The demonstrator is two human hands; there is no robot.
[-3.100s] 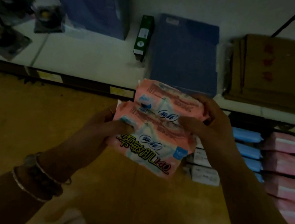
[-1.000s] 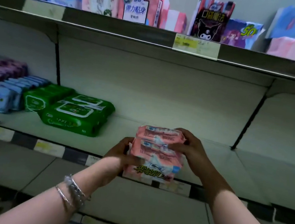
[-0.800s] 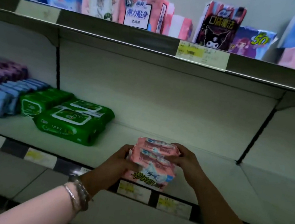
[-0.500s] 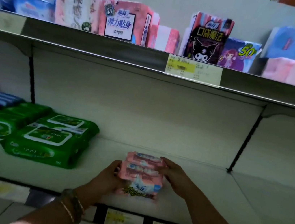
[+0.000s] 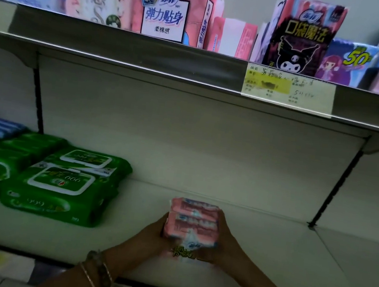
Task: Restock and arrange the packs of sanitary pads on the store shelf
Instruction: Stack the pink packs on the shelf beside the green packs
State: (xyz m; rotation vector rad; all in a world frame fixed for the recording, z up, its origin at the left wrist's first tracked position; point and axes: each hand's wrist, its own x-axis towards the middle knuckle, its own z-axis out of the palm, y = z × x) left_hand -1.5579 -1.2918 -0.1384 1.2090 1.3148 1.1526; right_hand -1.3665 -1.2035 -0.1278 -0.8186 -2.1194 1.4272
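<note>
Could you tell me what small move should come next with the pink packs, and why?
Probably lower the pink packs onto the shelf and slide them farther back. The left hand and right hand grip the stack at its sides over a bare stretch near the front edge, right of the green packs. Whether it already touches the shelf is unclear.

Pink-and-white pad packs (image 5: 193,220), green wipe packs (image 5: 55,187), white shelf (image 5: 265,251)
</note>
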